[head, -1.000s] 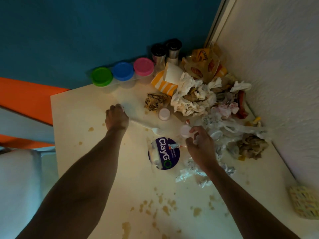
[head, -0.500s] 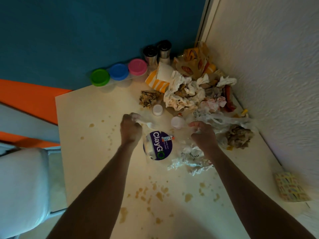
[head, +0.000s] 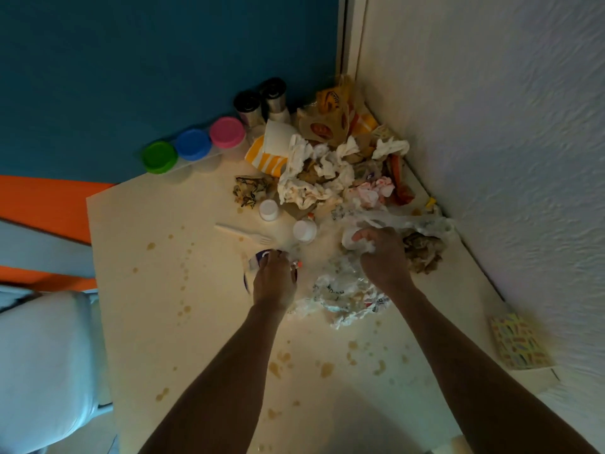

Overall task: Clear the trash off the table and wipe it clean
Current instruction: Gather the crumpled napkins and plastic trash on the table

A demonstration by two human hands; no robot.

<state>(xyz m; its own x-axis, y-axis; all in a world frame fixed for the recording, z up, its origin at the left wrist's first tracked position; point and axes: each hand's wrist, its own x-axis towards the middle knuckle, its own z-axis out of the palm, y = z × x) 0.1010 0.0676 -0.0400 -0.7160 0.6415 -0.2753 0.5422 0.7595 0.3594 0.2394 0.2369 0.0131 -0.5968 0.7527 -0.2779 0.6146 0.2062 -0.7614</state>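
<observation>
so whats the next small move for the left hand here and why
Probably lift the purple-labelled container and drop it into the plastic bag. The left hand rests on top of it, though a firm grip is hard to confirm, and the right hand grips the bag right beside it. The fork lies loose just behind, so it could follow.

Trash pile (head: 330, 172) blocks the far corner; the stained table (head: 137, 290) lies open at left.
</observation>
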